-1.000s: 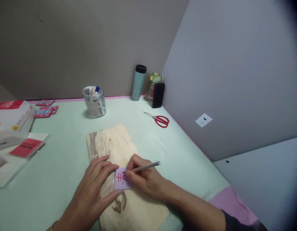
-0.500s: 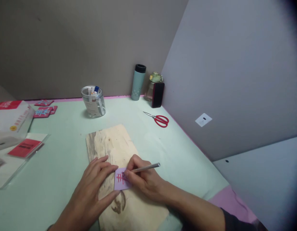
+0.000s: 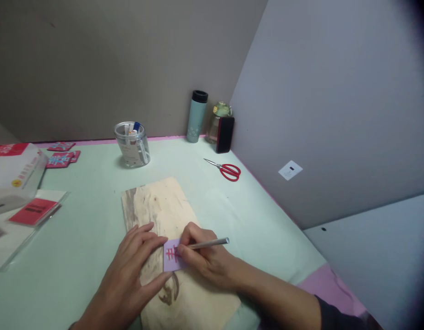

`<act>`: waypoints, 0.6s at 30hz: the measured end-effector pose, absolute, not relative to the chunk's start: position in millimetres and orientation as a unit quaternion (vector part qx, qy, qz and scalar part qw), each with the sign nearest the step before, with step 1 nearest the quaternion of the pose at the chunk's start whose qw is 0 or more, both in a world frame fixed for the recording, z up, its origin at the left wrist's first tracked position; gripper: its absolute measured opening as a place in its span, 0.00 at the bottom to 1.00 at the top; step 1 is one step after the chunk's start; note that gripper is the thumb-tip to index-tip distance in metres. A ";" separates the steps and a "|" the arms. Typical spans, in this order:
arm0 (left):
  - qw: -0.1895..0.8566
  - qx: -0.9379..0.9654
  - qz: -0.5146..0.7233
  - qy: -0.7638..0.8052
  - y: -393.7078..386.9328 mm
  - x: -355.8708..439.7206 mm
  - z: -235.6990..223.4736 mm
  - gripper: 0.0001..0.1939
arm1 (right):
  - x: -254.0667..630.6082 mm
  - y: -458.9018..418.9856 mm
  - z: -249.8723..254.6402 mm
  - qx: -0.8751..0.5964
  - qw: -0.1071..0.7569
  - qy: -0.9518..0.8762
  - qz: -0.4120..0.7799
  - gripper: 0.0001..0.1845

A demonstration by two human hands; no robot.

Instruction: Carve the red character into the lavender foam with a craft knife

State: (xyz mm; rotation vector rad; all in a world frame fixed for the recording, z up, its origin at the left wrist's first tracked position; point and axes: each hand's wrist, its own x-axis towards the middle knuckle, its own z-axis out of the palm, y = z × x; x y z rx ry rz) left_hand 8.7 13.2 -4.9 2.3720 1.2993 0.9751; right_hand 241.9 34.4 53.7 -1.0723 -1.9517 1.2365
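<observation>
On a wooden board (image 3: 163, 201) lies a small purple square card (image 3: 169, 265) marked with a red character. My left hand (image 3: 132, 266) rests on the board with its fingers partly spread; the forefinger is at the card's upper left corner and the thumb at its lower edge, holding it in place. A slim silver pen-shaped tool (image 3: 212, 243) is pinched in my right hand (image 3: 205, 256), slanting up to the right. Its tip is at the card, hidden behind my fingers. My right hand also covers the card's right part.
Red-handled scissors (image 3: 229, 172) lie beyond the board. Further back stand a clear jar (image 3: 132, 153) of pens, a blue-green tumbler (image 3: 196, 119), a green-lidded bottle (image 3: 212, 130) and a dark phone (image 3: 225, 135). Leftward are a plastic bag (image 3: 15, 178), a red packet (image 3: 35, 211) and red pieces (image 3: 60, 160).
The silver tool tilts a little flatter in my right hand. My left hand stays at the card. The whole view has shifted very slightly.
</observation>
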 end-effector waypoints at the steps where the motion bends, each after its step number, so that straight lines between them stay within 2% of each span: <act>1: 0.134 0.818 0.336 0.447 13.0 8.5 -5.0 0.23 | 242.0 34.5 53.4 -0.401 0.294 -0.733 0.464 0.08; 18: 0.133 0.818 0.335 0.449 13.0 7.3 -8.4 0.24 | 243.1 35.8 56.4 -0.384 0.286 -0.750 0.457 0.07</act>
